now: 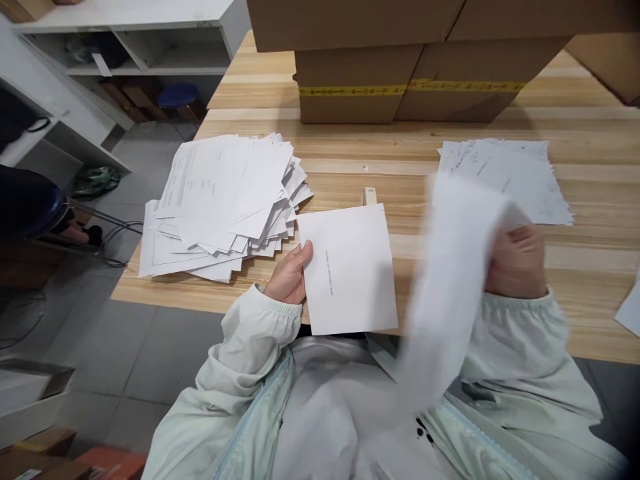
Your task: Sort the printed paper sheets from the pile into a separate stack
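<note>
My left hand [291, 275] grips a sheet of paper [350, 273] by its left edge, thumb on top. One short line of print shows on that mostly white sheet, which overhangs the table's front edge. My right hand [517, 261] is closed on another sheet of paper [445, 287], bent and smeared by motion. To the left lies a thick, untidy stack of printed papers [225, 193]. Beyond my right hand is a thinner stack of papers [510, 177]. The end of a small beige object [369, 196] pokes out behind the left-hand sheet; its kind is hidden.
Cardboard boxes [350, 83] with yellow tape stand stacked at the back of the wooden table [345, 153]. Another sheet [631, 307] lies at the right edge. White shelves [170, 53], a blue stool [179, 97] and a seated person's foot [94, 235] are to the left.
</note>
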Action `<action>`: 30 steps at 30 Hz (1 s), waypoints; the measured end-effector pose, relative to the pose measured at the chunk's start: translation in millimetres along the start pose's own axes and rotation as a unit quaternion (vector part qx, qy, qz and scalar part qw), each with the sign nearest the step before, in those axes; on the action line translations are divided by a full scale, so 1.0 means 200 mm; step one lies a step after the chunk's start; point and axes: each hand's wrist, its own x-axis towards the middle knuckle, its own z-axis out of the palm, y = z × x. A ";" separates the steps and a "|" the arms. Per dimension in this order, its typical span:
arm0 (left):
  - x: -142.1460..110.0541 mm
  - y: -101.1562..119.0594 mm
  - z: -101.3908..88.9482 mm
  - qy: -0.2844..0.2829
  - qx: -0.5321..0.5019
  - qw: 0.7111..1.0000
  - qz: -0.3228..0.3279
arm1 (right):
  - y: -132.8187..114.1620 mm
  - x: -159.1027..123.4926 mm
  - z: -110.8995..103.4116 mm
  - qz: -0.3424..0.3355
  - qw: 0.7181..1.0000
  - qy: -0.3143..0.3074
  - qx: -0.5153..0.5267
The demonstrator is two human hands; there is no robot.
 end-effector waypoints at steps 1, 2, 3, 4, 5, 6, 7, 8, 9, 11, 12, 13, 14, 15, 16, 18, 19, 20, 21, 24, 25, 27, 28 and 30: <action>0.00 0.00 0.01 -0.001 0.005 1.000 0.002 | -0.04 -0.04 0.06 0.005 1.000 0.001 0.011; 0.00 -0.01 0.01 -0.003 0.010 1.000 0.006 | -0.06 -0.07 0.12 -0.002 1.000 0.000 0.013; -0.01 -0.01 0.02 -0.009 0.015 1.000 0.010 | -0.08 -0.09 0.18 -0.011 1.000 0.001 0.013; -0.01 -0.02 0.02 -0.017 0.021 1.000 0.015 | -0.10 -0.11 0.23 -0.020 1.000 -0.002 0.009; -0.01 -0.03 0.03 -0.028 0.027 0.999 0.019 | -0.10 -0.13 0.27 -0.033 0.999 -0.008 0.000; -0.01 -0.04 0.03 -0.041 0.036 0.998 0.021 | -0.11 -0.14 0.30 -0.048 0.999 -0.018 -0.014; -0.01 -0.05 0.03 -0.055 0.048 0.997 0.020 | -0.11 -0.14 0.32 -0.062 0.997 -0.030 -0.029; -0.02 -0.06 0.04 -0.069 0.063 0.996 0.016 | -0.11 -0.15 0.33 -0.075 0.996 -0.037 -0.039; -0.03 -0.06 0.04 -0.083 0.080 0.993 0.014 | -0.10 -0.15 0.34 -0.086 0.995 -0.038 -0.039; -0.05 -0.05 0.06 -0.107 0.113 0.987 0.029 | -0.10 -0.14 0.34 -0.108 0.994 -0.016 -0.010; -0.07 -0.05 0.08 -0.117 0.126 0.984 0.049 | -0.10 -0.14 0.33 -0.117 0.993 -0.001 0.017; -0.09 -0.03 0.10 -0.124 0.137 0.980 0.077 | -0.09 -0.13 0.33 -0.122 0.991 0.010 0.045; -0.11 -0.01 0.12 -0.129 0.148 0.974 0.113 | -0.09 -0.12 0.32 -0.121 0.990 0.008 0.072; -0.14 0.01 0.14 -0.134 0.162 0.966 0.153 | -0.09 -0.11 0.31 -0.114 0.989 -0.012 0.095; -0.16 0.03 0.17 -0.140 0.176 0.955 0.193 | -0.09 -0.11 0.31 -0.101 0.988 -0.043 0.111; -0.19 0.07 0.21 -0.151 0.203 0.930 0.265 | -0.09 -0.12 0.31 -0.074 0.986 -0.084 0.127; -0.20 0.09 0.23 -0.155 0.213 0.921 0.289 | -0.09 -0.13 0.31 -0.074 0.985 -0.081 0.133; -0.20 0.11 0.24 -0.156 0.220 0.914 0.302 | -0.09 -0.14 0.32 -0.082 0.985 -0.064 0.137; -0.19 0.12 0.25 -0.150 0.226 0.913 0.306 | -0.10 -0.15 0.32 -0.094 0.985 -0.039 0.140; -0.15 0.14 0.25 -0.112 0.237 0.919 0.293 | -0.10 -0.17 0.34 -0.122 0.982 0.010 0.144; -0.14 0.14 0.25 -0.101 0.239 0.921 0.290 | -0.09 -0.17 0.34 -0.123 0.982 0.013 0.145; -0.11 0.13 0.25 -0.088 0.234 0.923 0.293 | -0.09 -0.17 0.34 -0.126 0.980 0.011 0.151; -0.11 0.12 0.25 -0.086 0.228 0.923 0.299 | -0.09 -0.17 0.34 -0.128 0.980 0.010 0.153; -0.10 0.11 0.26 -0.086 0.220 0.919 0.314 | -0.08 -0.17 0.34 -0.130 0.980 0.009 0.151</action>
